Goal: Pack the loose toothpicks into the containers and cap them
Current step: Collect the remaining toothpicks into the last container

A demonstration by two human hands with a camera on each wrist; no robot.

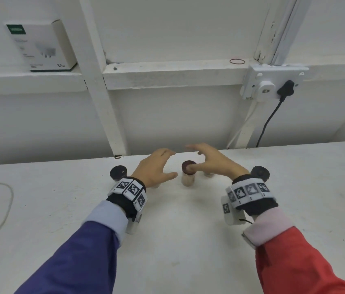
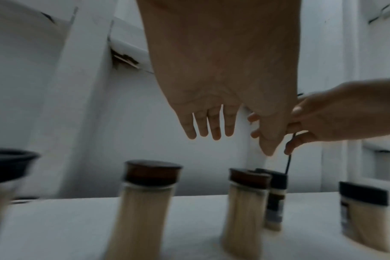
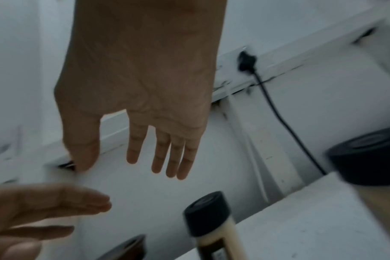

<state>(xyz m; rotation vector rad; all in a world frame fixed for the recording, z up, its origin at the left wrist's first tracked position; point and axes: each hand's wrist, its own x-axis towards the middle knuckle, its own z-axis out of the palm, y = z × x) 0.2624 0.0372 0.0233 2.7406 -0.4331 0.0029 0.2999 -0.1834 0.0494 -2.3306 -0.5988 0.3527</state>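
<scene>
Several clear containers full of pale toothpicks stand on the white table (image 1: 178, 230), all capped. A brown-capped container (image 1: 188, 174) stands between my hands, and a second brown-capped one (image 2: 148, 195) shows in the left wrist view. Black-capped containers stand at the far left (image 1: 118, 172) and far right (image 1: 259, 172). My left hand (image 1: 157, 166) hovers above the containers with straight fingers, holding nothing. My right hand (image 1: 209, 160) hovers too, fingers spread, its thumb over the brown cap without touching it. A smaller black-capped container (image 3: 209, 219) stands under the right hand.
The wall rises right behind the containers. A ledge holds a white box (image 1: 40, 45) and a rubber band (image 1: 237, 61). A wall socket (image 1: 271, 83) has a black cable (image 1: 267, 124) running down to the table. A white cable (image 1: 2, 209) loops at the left.
</scene>
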